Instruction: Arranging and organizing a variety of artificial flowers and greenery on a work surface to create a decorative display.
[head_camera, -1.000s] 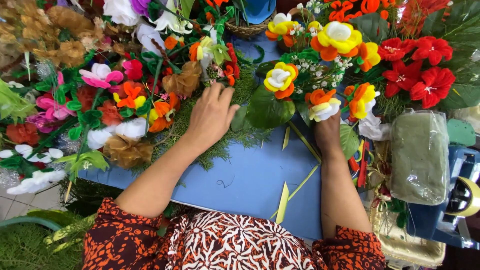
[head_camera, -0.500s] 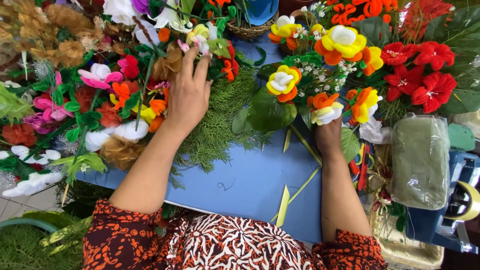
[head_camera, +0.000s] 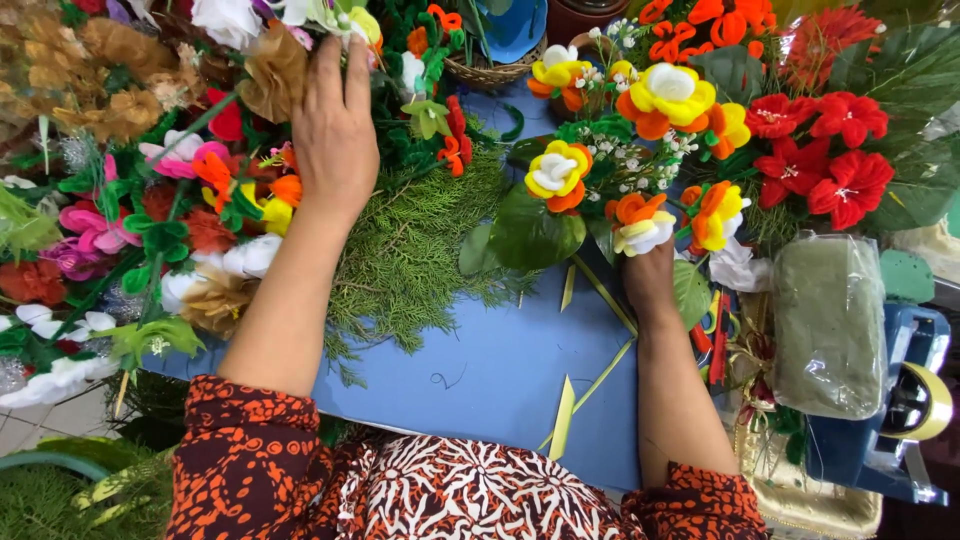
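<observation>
Low in the frame lie cut leaf strips (head_camera: 563, 420) on our blue table (head_camera: 500, 370). Mid-right, our right hand (head_camera: 650, 275) grips the bouquet (head_camera: 640, 150) stems, fingers hidden. Upper left, our left hand (head_camera: 335, 135) spreads over piled artificial flowers (head_camera: 200, 190), touching a tan bloom (head_camera: 272, 72). We judge that stretching could tilt the bouquet and loosen stems.

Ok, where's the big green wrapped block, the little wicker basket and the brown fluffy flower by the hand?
Green plastic-wrapped block (head_camera: 829, 325), head view, middle of its front.
Small wicker basket (head_camera: 487, 72), head view, woven rim.
Brown fluffy flower (head_camera: 272, 72), head view, its petals.
</observation>
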